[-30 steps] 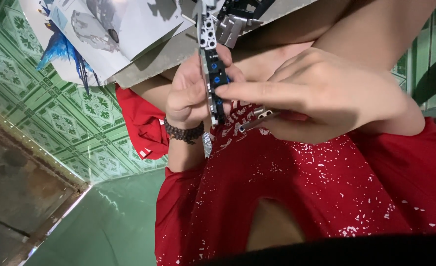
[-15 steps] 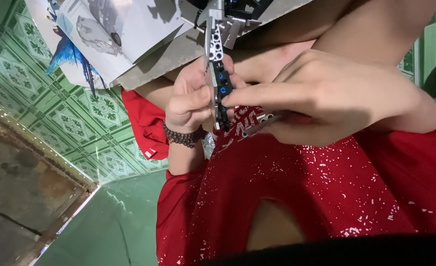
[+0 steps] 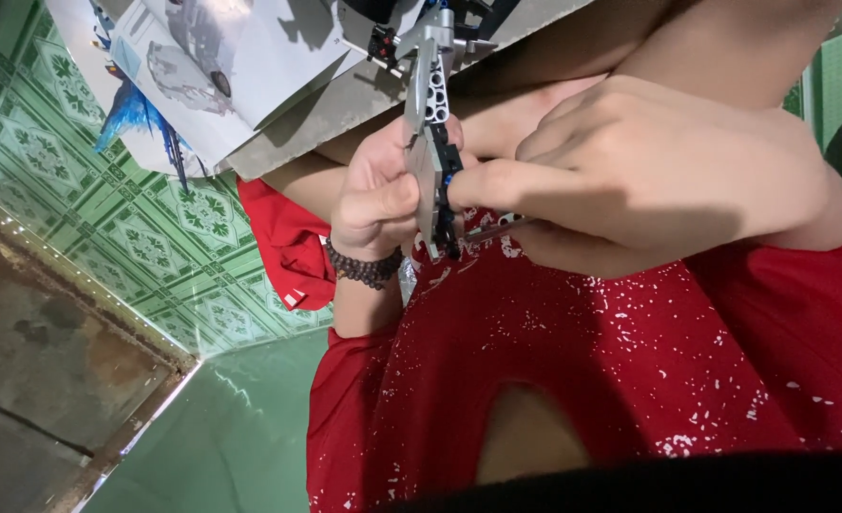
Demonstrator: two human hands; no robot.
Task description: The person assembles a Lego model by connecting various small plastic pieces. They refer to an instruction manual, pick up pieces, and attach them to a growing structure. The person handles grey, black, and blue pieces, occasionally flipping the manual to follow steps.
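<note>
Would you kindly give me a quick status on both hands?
Left hand gripping grey toy-brick assembly. Right hand pinching it, fingers on blue pins. Nothing in the way.

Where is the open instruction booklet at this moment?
Head view, upper left: the instruction booklet lies on the green patterned floor, beside the left hand.

Bright, sharp, soft shadows, floor glare

The toy-brick assembly (image 3: 432, 142) sits between the left hand (image 3: 375, 195) and right hand (image 3: 649, 171), above the lap, with the instruction booklet (image 3: 221, 66) behind it to the left
</note>
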